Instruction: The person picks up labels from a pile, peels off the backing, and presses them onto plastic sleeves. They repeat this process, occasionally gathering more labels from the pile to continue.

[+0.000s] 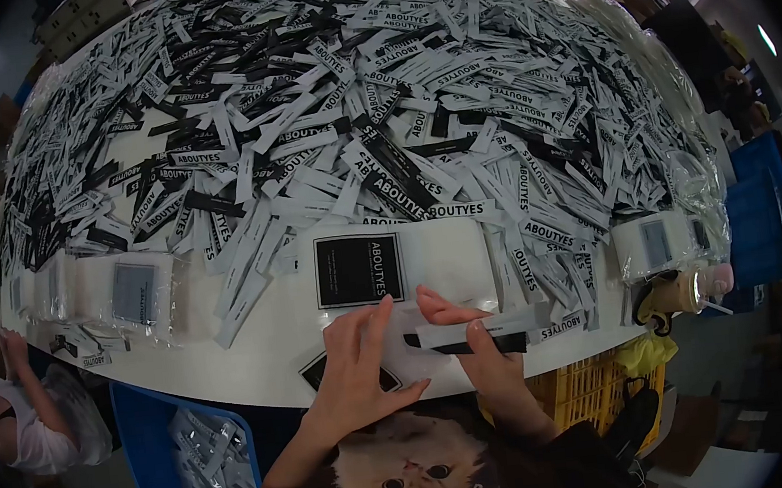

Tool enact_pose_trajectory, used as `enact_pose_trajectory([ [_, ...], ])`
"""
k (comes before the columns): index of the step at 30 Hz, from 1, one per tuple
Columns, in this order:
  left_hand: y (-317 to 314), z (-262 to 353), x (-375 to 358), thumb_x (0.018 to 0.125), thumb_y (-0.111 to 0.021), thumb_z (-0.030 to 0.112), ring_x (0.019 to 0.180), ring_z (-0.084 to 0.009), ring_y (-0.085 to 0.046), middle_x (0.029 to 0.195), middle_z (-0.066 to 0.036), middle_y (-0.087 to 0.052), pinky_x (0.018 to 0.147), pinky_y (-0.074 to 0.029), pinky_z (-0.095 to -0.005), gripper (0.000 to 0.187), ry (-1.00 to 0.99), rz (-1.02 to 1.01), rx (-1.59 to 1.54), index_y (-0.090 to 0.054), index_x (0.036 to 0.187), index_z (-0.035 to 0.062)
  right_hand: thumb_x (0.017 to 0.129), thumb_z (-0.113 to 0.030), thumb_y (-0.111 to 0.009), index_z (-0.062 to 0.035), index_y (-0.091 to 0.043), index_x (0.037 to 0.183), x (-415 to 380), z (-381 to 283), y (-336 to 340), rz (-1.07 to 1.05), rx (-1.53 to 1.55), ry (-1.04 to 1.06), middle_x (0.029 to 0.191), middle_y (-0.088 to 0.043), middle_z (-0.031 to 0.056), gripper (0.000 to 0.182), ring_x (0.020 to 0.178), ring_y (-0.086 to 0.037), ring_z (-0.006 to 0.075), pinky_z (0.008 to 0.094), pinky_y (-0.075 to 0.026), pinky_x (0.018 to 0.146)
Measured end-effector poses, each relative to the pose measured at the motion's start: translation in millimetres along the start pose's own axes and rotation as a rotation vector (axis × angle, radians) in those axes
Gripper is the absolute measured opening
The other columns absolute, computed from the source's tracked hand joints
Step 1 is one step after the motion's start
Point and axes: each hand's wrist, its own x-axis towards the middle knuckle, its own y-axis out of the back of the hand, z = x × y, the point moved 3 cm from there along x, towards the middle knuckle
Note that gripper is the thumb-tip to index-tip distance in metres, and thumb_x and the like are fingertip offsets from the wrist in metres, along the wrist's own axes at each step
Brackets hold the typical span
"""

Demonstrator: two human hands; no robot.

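My right hand (493,367) grips a white stick packet (476,327) together with a black stick packet (513,343), its thumb pressed across them. To its left, my left hand (355,372) has its fingers stretched and its thumb apart, over a whitish translucent bag (415,361) whose outline is partly hidden. Just beyond the hands lies a stack of white bags (445,257), the top one bearing a black ABOUTYES label (358,270). Another black label (314,370) shows partly under my left hand.
A wide pile of black and white ABOUTYES stick packets (374,84) covers the white table (260,353). Wrapped bag stacks lie left (134,290) and right (656,245). Below are a blue bin (134,433) and a yellow crate (578,391). Another person's arm (40,395) shows at left.
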Motion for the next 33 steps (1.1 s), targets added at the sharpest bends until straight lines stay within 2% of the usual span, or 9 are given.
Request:
enact_pose_trajectory([
  [7,-0.8,8.0,0.1,0.057,-0.082,0.032,0.107,-0.0319,-0.042,0.118,-0.016,-0.042,0.090,-0.035,-0.0406,0.102,-0.130,-0.032,-0.105,-0.027,0.138,0.0021,0.088,-0.004,-0.053,0.0053,-0.057,0.111,2.0,0.1,-15.4,-0.027,-0.154,-0.120,0.122,-0.054,0.0165,0.025,0.115,-0.049,0.0220,0.0339,-0.035,0.099],
  [9,16.6,10.7,5.1,0.064,-0.079,0.030,0.096,-0.0295,-0.052,0.111,-0.016,-0.051,0.079,-0.044,-0.0376,0.082,0.015,0.054,-0.238,-0.039,0.130,0.0021,0.083,0.003,-0.058,0.0058,-0.057,0.111,-3.9,11.3,-3.1,0.009,-0.082,-0.141,0.121,-0.055,0.0166,0.028,0.109,-0.053,0.0226,0.0334,-0.041,0.094],
  [12,24.9,-13.5,2.0,0.083,-0.062,0.013,0.060,-0.0259,-0.059,0.074,-0.014,-0.061,0.057,-0.047,-0.0294,0.016,0.242,-0.064,-0.288,-0.062,0.089,-0.0013,0.079,0.006,-0.061,0.0062,-0.059,0.107,-3.3,8.9,-5.3,0.039,0.143,-0.165,0.116,-0.057,0.0169,0.028,0.103,-0.057,0.0227,0.0327,-0.045,0.089],
  [14,29.3,-15.4,-0.1,0.084,-0.061,0.013,0.062,-0.0265,-0.059,0.074,-0.014,-0.061,0.057,-0.047,-0.0295,0.015,0.253,-0.079,-0.300,-0.062,0.088,-0.0013,0.077,0.007,-0.063,0.0062,-0.061,0.102,5.6,-9.5,-15.3,0.296,0.064,-0.029,0.108,-0.061,0.0175,0.025,0.097,-0.060,0.0234,0.0312,-0.048,0.084],
  [16,28.4,-16.9,-1.7,0.085,-0.059,0.013,0.063,-0.0272,-0.060,0.074,-0.015,-0.061,0.057,-0.046,-0.0295,0.014,0.267,-0.096,-0.319,-0.062,0.087,-0.0013,0.075,0.007,-0.065,0.0060,-0.063,0.098,6.7,-9.3,1.8,0.398,-0.035,0.113,0.098,-0.065,0.0161,0.023,0.085,-0.064,0.0198,0.0272,-0.051,0.076],
  [20,26.4,-17.3,-4.0,0.085,-0.059,0.013,0.063,-0.0280,-0.060,0.074,-0.015,-0.061,0.056,-0.046,-0.0297,0.015,0.269,-0.086,-0.340,-0.062,0.090,-0.0006,0.077,-0.001,-0.067,0.0028,-0.066,0.092,13.8,-25.4,-2.0,0.078,-0.848,0.306,0.077,-0.066,0.0102,0.016,0.065,-0.059,0.0088,0.0236,-0.046,0.056],
  [22,27.7,-19.5,-4.7,0.085,-0.059,0.013,0.062,-0.0285,-0.059,0.074,-0.015,-0.061,0.056,-0.046,-0.0300,0.015,0.309,-0.062,-0.362,-0.062,0.091,-0.0003,0.081,-0.005,-0.065,0.0029,-0.066,0.089,10.6,-11.0,8.8,-0.058,-0.653,-0.214,0.068,-0.063,0.0044,0.011,0.059,-0.051,0.0047,0.0221,-0.041,0.051],
  [25,27.7,-17.5,-6.4,0.086,-0.058,0.014,0.062,-0.0289,-0.059,0.073,-0.014,-0.061,0.056,-0.046,-0.0307,0.015,0.188,-0.224,-0.320,-0.063,0.091,0.0006,0.083,-0.014,-0.065,0.0037,-0.066,0.081,6.8,7.0,21.1,-0.332,-0.279,-0.530,0.059,-0.056,-0.0013,0.018,0.055,-0.043,0.0026,0.0206,-0.036,0.048],
  [33,25.3,-9.1,-5.3,0.084,-0.060,0.012,0.057,-0.0264,-0.057,0.069,-0.014,-0.060,0.055,-0.045,-0.0288,0.013,0.159,-0.401,-0.341,-0.064,0.088,0.0006,0.081,-0.028,-0.067,0.0026,-0.062,0.073,2.7,38.7,15.7,-0.724,-0.231,-0.782,0.060,-0.052,-0.0040,0.032,0.058,-0.043,0.0025,0.0213,-0.035,0.050],
])
